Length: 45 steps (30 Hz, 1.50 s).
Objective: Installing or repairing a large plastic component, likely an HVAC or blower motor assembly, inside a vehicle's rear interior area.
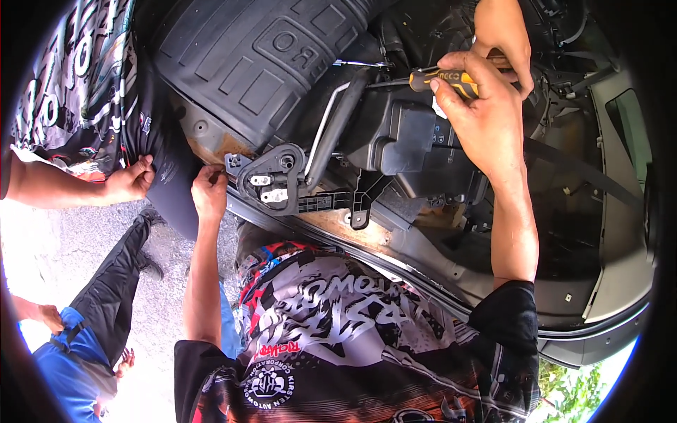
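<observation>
My right hand (483, 106) is closed round the black-and-yellow handle of a screwdriver (423, 79), whose shaft points left toward a dark rod. My left hand (210, 190) has its fingertips pinched together beside the grey tab at the left end of a black bracket (271, 176); anything between them is hidden. Two pale metal pieces and a round hole show on the bracket. A silver rod (328, 120) rises from it alongside a thick black bar (342, 123). Another person's hand (504, 39) comes down from the top edge, just behind my right hand.
A large ribbed black plastic cover (240, 56) lies at upper left. A black plastic housing (409, 141) sits below my right hand. The vehicle's sill (310, 236) curves between my body and these parts. Co-workers stand at left, one with a closed hand (134, 180) near mine.
</observation>
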{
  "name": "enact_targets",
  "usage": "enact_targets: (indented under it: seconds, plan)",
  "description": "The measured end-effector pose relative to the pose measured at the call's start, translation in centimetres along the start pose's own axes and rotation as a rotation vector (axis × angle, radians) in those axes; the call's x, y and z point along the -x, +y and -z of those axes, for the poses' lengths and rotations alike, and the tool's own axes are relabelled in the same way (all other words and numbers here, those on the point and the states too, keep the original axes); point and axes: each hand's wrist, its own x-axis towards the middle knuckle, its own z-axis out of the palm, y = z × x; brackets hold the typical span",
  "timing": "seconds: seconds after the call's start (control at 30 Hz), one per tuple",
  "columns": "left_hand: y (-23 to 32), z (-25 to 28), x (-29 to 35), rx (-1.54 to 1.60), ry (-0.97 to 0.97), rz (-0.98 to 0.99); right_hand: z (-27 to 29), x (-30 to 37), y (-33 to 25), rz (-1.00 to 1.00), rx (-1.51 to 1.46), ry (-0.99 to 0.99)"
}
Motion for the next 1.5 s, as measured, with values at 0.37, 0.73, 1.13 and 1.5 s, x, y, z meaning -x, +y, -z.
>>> enact_targets:
  seconds: [0.37,0.73,1.13,1.5]
  plan:
    - [1.0,-1.6,-3.9,-0.413,-0.06,-0.129,0.1,0.0,0.1,0.042,-0.03,0.029]
    - [1.6,-2.0,-4.1,-0.548,-0.086,-0.129,-0.2,0.0,1.1,0.048,0.006,0.032]
    - [1.7,-2.5,-5.3,-0.556,-0.142,-0.047,0.1,-0.1,0.9,0.127,0.028,0.052]
    - [2.0,-2.6,-5.4,-0.565,-0.173,-0.031,-0.1,0.1,0.8,0.034,-0.066,0.046]
